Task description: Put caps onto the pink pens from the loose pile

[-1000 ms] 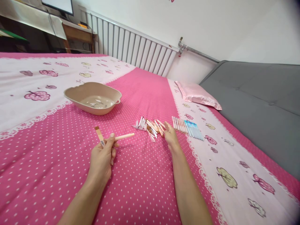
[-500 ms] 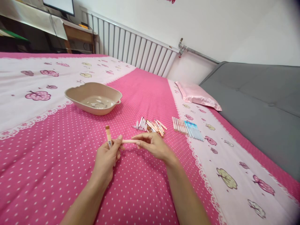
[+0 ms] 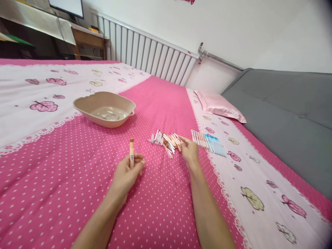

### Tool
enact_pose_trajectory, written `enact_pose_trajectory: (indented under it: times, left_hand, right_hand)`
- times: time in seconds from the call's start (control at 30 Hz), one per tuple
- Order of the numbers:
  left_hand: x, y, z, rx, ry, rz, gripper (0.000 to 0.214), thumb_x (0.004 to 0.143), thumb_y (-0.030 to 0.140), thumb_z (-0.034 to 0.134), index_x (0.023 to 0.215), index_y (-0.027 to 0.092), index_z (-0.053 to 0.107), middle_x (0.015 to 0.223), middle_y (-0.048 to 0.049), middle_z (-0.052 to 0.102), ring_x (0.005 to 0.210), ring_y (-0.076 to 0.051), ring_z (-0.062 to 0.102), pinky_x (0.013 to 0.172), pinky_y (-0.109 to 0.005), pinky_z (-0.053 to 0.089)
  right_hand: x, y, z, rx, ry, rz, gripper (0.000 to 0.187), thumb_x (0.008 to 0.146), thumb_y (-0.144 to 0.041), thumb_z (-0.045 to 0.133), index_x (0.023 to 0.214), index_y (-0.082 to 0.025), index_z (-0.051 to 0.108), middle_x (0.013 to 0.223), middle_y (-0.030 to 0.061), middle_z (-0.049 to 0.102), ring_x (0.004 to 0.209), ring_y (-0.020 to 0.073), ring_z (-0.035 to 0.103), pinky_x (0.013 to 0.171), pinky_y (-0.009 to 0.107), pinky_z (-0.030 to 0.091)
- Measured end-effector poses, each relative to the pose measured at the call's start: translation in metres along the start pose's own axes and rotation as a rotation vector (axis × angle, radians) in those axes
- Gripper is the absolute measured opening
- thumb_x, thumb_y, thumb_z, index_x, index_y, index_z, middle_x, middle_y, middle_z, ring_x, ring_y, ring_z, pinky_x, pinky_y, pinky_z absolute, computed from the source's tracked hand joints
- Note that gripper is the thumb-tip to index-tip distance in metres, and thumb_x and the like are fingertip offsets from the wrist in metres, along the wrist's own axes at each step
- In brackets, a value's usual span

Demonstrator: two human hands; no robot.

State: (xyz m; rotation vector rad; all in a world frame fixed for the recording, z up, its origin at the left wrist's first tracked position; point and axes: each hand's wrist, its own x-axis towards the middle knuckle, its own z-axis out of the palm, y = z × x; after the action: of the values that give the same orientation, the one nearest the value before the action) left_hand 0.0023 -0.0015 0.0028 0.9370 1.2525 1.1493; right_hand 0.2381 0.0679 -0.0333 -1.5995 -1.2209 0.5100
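Upright in my left hand (image 3: 128,171) is a beige pen barrel (image 3: 131,150) with a brown end and a small printed label. The thumb and fingers close around its lower part. My right hand (image 3: 190,150) reaches to the right edge of a loose pile of pen parts (image 3: 168,141), its fingertips bent in among them. Whatever lies between those fingertips is hidden. Pale barrels, thin white sticks, clear pieces and small brown bits make up the pile. Just beyond the right hand lies a row of pens (image 3: 199,139), pinkish ones beside blue ones (image 3: 215,145).
A beige plastic basin (image 3: 103,121) with small white and dark pieces inside stands at the left on the pink dotted bedspread (image 3: 160,207). Further back are a pink pillow (image 3: 220,105), a grey headboard (image 3: 282,100), a white radiator (image 3: 145,45) and a desk (image 3: 88,37).
My right hand has moved right, from the pale pink barrel held between both hands to the pile. That barrel no longer shows between them. My left hand has shifted slightly right, still gripping the beige barrel.
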Motion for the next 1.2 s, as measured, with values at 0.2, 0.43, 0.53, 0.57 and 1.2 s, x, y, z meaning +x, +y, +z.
enact_pose_trajectory:
  times: [0.2, 0.43, 0.53, 0.57, 1.2]
  left_hand:
    - [-0.002, -0.004, 0.003, 0.080, -0.233, 0.000, 0.015, 0.064, 0.021, 0.062, 0.077, 0.015, 0.063, 0.064, -0.0009, 0.059, 0.050, -0.009, 0.049, 0.050, -0.021, 0.038]
    - [-0.013, 0.001, 0.001, 0.002, -0.643, -0.100, 0.024, 0.071, 0.021, 0.063, 0.094, 0.017, 0.065, 0.078, -0.0037, 0.062, 0.055, -0.009, 0.051, 0.054, -0.022, 0.041]
    - [-0.010, 0.004, -0.004, -0.086, -0.587, -0.121, 0.035, 0.071, 0.031, 0.068, 0.105, 0.020, 0.064, 0.095, -0.0079, 0.065, 0.062, -0.010, 0.056, 0.055, -0.021, 0.043]
    - [-0.008, 0.004, -0.006, -0.129, -0.555, -0.121, 0.037, 0.072, 0.035, 0.067, 0.106, 0.020, 0.064, 0.096, -0.0088, 0.066, 0.065, -0.011, 0.058, 0.056, -0.022, 0.044]
    - [0.009, 0.002, -0.010, -0.541, -0.046, 0.044, 0.027, 0.062, 0.028, 0.076, 0.086, 0.017, 0.071, 0.077, 0.0003, 0.063, 0.066, -0.007, 0.055, 0.060, -0.016, 0.046]
  right_hand:
    - [-0.033, -0.067, -0.001, 0.238, -0.244, -0.003, 0.035, 0.078, -0.035, 0.060, 0.108, -0.018, 0.064, 0.106, 0.0094, 0.066, 0.092, 0.0176, 0.062, 0.083, 0.033, 0.047]
    - [-0.066, -0.105, 0.003, 0.351, -0.812, 0.061, 0.026, 0.072, -0.036, 0.069, 0.091, -0.018, 0.066, 0.069, -0.0004, 0.061, 0.059, 0.0097, 0.054, 0.059, 0.025, 0.045]
    - [-0.058, -0.099, -0.003, 0.397, -0.681, 0.116, 0.021, 0.068, -0.032, 0.072, 0.079, -0.015, 0.066, 0.065, -0.0013, 0.060, 0.059, 0.0087, 0.054, 0.059, 0.024, 0.045]
    - [-0.055, -0.097, -0.005, 0.423, -0.619, 0.136, 0.020, 0.067, -0.031, 0.073, 0.078, -0.015, 0.066, 0.066, -0.0010, 0.060, 0.059, 0.0084, 0.054, 0.060, 0.023, 0.045]
    - [-0.066, -0.104, 0.001, 0.368, -0.940, 0.219, 0.028, 0.077, -0.039, 0.064, 0.088, -0.017, 0.052, 0.070, -0.0007, 0.065, 0.046, 0.0051, 0.048, 0.044, 0.018, 0.032]
